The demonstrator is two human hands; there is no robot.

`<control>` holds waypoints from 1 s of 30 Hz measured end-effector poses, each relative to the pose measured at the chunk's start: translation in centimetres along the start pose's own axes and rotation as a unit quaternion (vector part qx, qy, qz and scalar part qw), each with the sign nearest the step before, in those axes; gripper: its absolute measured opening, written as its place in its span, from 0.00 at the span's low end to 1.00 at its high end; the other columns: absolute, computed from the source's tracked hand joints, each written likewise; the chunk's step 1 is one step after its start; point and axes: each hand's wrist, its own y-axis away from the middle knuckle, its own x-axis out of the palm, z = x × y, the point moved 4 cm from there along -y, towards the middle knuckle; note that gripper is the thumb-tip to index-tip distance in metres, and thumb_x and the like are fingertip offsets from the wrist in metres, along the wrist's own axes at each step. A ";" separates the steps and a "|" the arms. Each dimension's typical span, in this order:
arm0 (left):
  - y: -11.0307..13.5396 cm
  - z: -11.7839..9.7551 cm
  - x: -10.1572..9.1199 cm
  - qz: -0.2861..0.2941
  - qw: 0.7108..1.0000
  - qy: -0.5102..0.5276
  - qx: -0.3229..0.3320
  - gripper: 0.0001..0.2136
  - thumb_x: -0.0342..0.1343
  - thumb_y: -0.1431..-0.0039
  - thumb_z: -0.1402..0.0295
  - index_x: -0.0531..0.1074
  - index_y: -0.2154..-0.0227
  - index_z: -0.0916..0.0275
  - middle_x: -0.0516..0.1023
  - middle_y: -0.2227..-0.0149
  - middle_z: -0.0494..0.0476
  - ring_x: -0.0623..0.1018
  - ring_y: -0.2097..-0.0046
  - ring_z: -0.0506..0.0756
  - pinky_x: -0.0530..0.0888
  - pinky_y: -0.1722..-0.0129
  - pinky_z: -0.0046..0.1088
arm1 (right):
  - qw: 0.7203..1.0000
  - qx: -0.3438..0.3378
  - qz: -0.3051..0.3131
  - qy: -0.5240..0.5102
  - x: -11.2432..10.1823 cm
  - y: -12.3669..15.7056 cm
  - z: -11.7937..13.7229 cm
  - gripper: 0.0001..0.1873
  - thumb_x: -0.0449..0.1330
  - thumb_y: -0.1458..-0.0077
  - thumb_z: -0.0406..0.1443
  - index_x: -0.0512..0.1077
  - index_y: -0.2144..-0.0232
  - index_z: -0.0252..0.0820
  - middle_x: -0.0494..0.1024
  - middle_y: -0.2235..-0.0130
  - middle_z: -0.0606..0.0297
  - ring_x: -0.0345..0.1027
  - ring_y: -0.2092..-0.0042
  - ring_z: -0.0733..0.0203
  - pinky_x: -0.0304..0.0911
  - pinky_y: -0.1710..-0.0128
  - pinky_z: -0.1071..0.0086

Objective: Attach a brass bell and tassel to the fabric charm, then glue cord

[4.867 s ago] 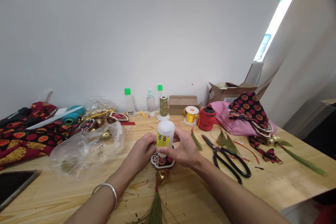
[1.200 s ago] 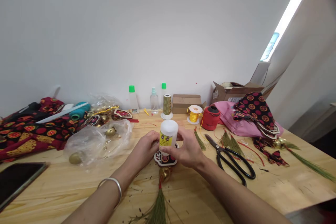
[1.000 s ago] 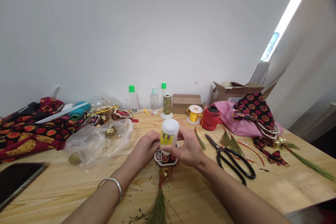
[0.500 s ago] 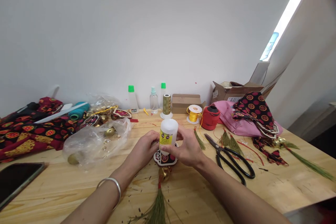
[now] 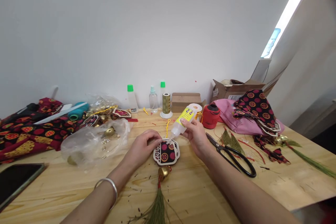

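In my right hand (image 5: 193, 133) is a white glue bottle (image 5: 186, 116) with a yellow label. It is tilted, its nozzle pointing down and left at the upper right edge of an ornament (image 5: 165, 154). That ornament is a pale fretwork frame around dark cloth with red and gold medallions, and it lies flat on the table. My left hand (image 5: 147, 145) grips its upper left edge, thumb on top; the other fingertips are partly hidden. Below the ornament hang a gold bell (image 5: 163, 173) and an olive-green tassel (image 5: 159, 204). A yellow cord loop (image 5: 168, 126) rises from its top.
Black-handled scissors (image 5: 233, 155) and small tassels (image 5: 229, 142) lie to the right, near a red thread spool (image 5: 210, 116). A plastic bag (image 5: 91, 143) and a phone (image 5: 19, 183) are at left. Bottles (image 5: 132, 99), an olive thread cone (image 5: 166, 104) and boxes (image 5: 186, 101) line the wall.
The glue bottle has gone from nearly vertical in front of the ornament to tilted, its body swung up and right with my right hand. More of the ornament and its yellow loop now show.
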 end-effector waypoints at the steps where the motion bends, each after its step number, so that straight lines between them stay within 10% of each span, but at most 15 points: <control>1: 0.0 0.0 -0.1 -0.002 1.000 0.026 -0.007 0.07 0.52 0.50 0.66 0.71 0.75 0.63 0.71 0.69 0.54 0.71 0.65 0.52 0.68 0.63 0.29 | 1.000 0.006 -0.008 -0.026 -0.2 -0.1 0.0 0.12 0.63 0.62 0.38 0.67 0.73 0.39 0.74 0.71 0.65 0.69 0.69 0.61 0.66 0.68 0.67; 12: 0.9 -1.2 1.0 0.125 0.991 0.023 -0.030 0.06 0.55 0.53 0.66 0.77 0.74 0.57 0.69 0.57 0.56 0.69 0.55 0.56 0.66 0.54 0.32 | 0.995 0.000 -0.020 -0.097 -0.4 -0.3 0.2 0.11 0.63 0.62 0.37 0.67 0.73 0.39 0.74 0.70 0.66 0.69 0.69 0.64 0.66 0.68 0.70; 30: 1.0 -0.3 0.6 0.096 0.988 -0.120 0.015 0.06 0.55 0.52 0.63 0.77 0.73 0.51 0.71 0.62 0.55 0.68 0.57 0.58 0.63 0.56 0.37 | 0.995 -0.003 -0.008 -0.097 0.1 -0.1 0.4 0.14 0.63 0.64 0.38 0.67 0.72 0.39 0.72 0.70 0.66 0.67 0.70 0.65 0.65 0.71 0.71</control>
